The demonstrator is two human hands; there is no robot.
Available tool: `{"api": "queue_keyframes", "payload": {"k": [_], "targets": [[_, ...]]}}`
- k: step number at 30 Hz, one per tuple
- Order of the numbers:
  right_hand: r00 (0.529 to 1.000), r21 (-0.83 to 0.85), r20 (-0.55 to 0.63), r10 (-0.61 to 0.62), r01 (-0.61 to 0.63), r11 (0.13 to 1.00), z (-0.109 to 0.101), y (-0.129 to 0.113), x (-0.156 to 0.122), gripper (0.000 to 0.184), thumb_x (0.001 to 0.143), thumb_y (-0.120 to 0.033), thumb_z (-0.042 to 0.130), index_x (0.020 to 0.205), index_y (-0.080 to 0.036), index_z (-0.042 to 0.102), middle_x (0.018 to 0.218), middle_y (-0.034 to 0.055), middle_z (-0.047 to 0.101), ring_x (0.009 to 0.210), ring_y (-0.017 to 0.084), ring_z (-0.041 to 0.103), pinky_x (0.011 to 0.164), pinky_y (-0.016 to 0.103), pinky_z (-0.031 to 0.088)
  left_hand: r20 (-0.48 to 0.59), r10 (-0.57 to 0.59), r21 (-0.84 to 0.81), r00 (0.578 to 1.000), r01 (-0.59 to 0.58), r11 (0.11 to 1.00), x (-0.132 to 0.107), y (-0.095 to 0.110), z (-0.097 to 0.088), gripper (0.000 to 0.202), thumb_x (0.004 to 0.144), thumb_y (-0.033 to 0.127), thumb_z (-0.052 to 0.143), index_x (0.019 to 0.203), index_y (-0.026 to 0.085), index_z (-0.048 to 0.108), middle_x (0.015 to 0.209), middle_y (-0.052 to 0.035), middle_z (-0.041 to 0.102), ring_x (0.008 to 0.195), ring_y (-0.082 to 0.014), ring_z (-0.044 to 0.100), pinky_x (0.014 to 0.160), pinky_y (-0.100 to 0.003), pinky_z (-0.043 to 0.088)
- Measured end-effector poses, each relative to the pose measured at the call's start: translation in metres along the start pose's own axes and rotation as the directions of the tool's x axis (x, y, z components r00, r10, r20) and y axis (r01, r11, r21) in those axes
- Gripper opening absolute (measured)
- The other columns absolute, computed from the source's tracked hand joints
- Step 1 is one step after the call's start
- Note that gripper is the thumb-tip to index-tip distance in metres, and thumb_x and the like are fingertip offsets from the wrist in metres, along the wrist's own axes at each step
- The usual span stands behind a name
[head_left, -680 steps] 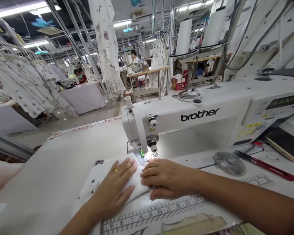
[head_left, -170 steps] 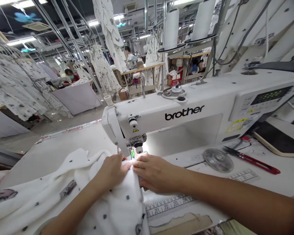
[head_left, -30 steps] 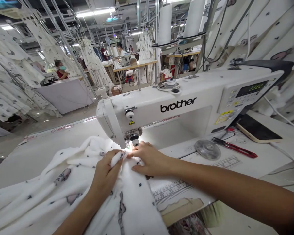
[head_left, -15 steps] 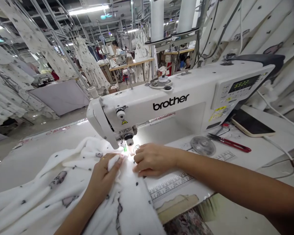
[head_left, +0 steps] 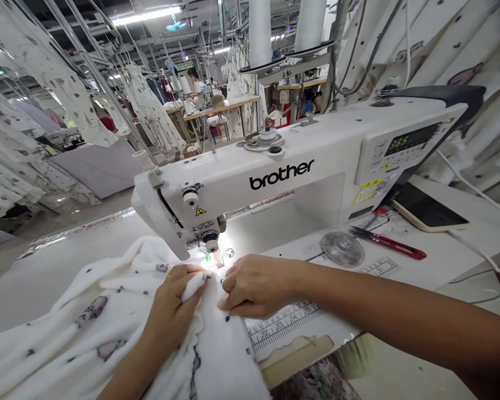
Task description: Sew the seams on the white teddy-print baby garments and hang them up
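Note:
White fleecy fabric (head_left: 229,355) with small dark spots and greyish animal prints lies across the bed of a white sewing machine (head_left: 233,180). My left hand (head_left: 170,303) is closed on a fold of it, thumb against fingers, just in front of the lit needle area. Beside it, my right hand (head_left: 256,283) rests with curled fingers gripping the fabric near its right edge. Past my fingertips sits the presser foot (head_left: 208,258), with a bit of green by it; the needle tip is too small to make out.
On the right of the table are a clear round disc (head_left: 342,248), red-handled thread snips (head_left: 389,243) and a phone (head_left: 431,208) with a cable. A printed ruler (head_left: 283,325) runs along the front edge. Thread cones (head_left: 260,33) stand behind; printed garments hang around.
Both hands and the fabric have come slightly toward me, away from the presser foot. The machine's display now reads a different number. The view has shifted a little.

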State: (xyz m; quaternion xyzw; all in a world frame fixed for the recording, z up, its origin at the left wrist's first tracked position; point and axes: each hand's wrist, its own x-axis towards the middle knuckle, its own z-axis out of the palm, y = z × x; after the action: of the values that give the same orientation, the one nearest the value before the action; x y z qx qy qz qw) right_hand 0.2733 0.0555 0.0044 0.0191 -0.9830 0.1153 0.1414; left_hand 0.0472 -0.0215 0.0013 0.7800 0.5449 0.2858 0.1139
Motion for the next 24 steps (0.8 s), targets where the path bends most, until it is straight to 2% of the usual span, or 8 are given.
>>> {"api": "queue_keyframes", "payload": {"k": [3, 5, 8, 12, 14, 17, 20, 24], "targets": [[1.000, 0.028, -0.010, 0.000, 0.000, 1.000, 0.002, 0.001, 0.000, 0.018, 0.096, -0.026, 0.052, 0.095, -0.023, 0.069, 0.074, -0.0013, 0.061, 0.072, 0.013, 0.056, 0.069, 0.026, 0.040, 0.039, 0.033, 0.038, 0.999, -0.035, 0.999, 0.001, 0.002, 0.000, 0.019, 0.093, 0.025, 0.051, 0.089, 0.023, 0.069, 0.102, -0.0047, 0.067, 0.100, -0.0218, 0.058, 0.087, -0.036, 0.048], [1.000, 0.040, -0.010, 0.000, 0.000, 0.999, 0.003, 0.002, -0.001, 0.018, 0.096, -0.026, 0.053, 0.100, -0.023, 0.070, 0.076, -0.0009, 0.063, 0.074, 0.013, 0.057, 0.071, 0.026, 0.041, 0.087, 0.105, 0.113, 0.991, -0.114, 0.987, -0.002, 0.003, 0.001, 0.020, 0.091, 0.020, 0.051, 0.100, 0.023, 0.069, 0.107, -0.0057, 0.065, 0.105, -0.0236, 0.056, 0.091, -0.039, 0.046], [1.000, 0.097, -0.029, 0.010, -0.007, 0.995, 0.003, 0.005, -0.001, 0.017, 0.092, -0.027, 0.059, 0.106, -0.024, 0.070, 0.084, -0.0015, 0.066, 0.078, 0.012, 0.059, 0.075, 0.025, 0.043, 0.131, 0.190, 0.257, 0.973, -0.219, 0.941, -0.010, 0.005, 0.002, 0.037, 0.084, 0.013, 0.052, 0.118, 0.022, 0.064, 0.117, -0.0093, 0.062, 0.113, -0.0276, 0.052, 0.096, -0.044, 0.043], [0.979, 0.131, -0.149, 0.143, -0.124, 0.984, -0.001, 0.009, 0.002, 0.020, 0.096, -0.032, 0.056, 0.103, -0.018, 0.068, 0.102, 0.0035, 0.067, 0.092, 0.014, 0.060, 0.082, 0.027, 0.046, 0.145, 0.239, 0.411, 0.960, -0.278, 0.868, -0.018, 0.007, 0.003, 0.048, 0.078, 0.008, 0.051, 0.124, 0.018, 0.060, 0.125, -0.0135, 0.056, 0.117, -0.0314, 0.050, 0.095, -0.047, 0.043], [0.958, 0.110, -0.198, 0.208, -0.189, 0.976, -0.003, 0.010, 0.004, 0.024, 0.097, -0.033, 0.055, 0.111, -0.015, 0.063, 0.116, 0.0079, 0.065, 0.106, 0.018, 0.057, 0.091, 0.031, 0.045, 0.152, 0.269, 0.425, 0.951, -0.308, 0.851, -0.020, 0.006, 0.003, 0.053, 0.077, 0.006, 0.049, 0.128, 0.017, 0.056, 0.126, -0.0140, 0.056, 0.116, -0.0299, 0.053, 0.096, -0.046, 0.044], [0.961, 0.041, -0.143, 0.237, -0.234, 0.972, -0.004, 0.009, 0.006, 0.030, 0.096, -0.032, 0.057, 0.122, -0.017, 0.057, 0.125, 0.0080, 0.062, 0.114, 0.021, 0.052, 0.098, 0.036, 0.041, 0.152, 0.301, 0.431, 0.941, -0.337, 0.837, -0.020, 0.003, 0.004, 0.057, 0.075, 0.005, 0.048, 0.130, 0.017, 0.053, 0.127, -0.0134, 0.058, 0.116, -0.0283, 0.054, 0.100, -0.046, 0.042], [0.966, -0.031, -0.063, 0.252, -0.254, 0.967, -0.004, 0.007, 0.007, 0.024, 0.096, -0.029, 0.057, 0.117, -0.018, 0.060, 0.117, 0.0051, 0.065, 0.109, 0.020, 0.053, 0.097, 0.036, 0.039, 0.149, 0.314, 0.446, 0.938, -0.347, 0.825, -0.021, 0.001, 0.005, 0.055, 0.073, 0.006, 0.047, 0.126, 0.017, 0.055, 0.127, -0.0129, 0.060, 0.116, -0.0287, 0.056, 0.101, -0.046, 0.042], [0.946, -0.049, -0.081, 0.312, -0.317, 0.947, -0.001, 0.006, 0.009, 0.020, 0.097, -0.030, 0.056, 0.112, -0.019, 0.062, 0.115, 0.0050, 0.065, 0.113, 0.022, 0.050, 0.099, 0.039, 0.034, 0.195, 0.271, 0.445, 0.943, -0.331, 0.832, -0.014, -0.003, 0.004, 0.056, 0.072, 0.004, 0.045, 0.126, 0.016, 0.057, 0.131, -0.0136, 0.060, 0.118, -0.0285, 0.058, 0.100, -0.047, 0.044]]}}
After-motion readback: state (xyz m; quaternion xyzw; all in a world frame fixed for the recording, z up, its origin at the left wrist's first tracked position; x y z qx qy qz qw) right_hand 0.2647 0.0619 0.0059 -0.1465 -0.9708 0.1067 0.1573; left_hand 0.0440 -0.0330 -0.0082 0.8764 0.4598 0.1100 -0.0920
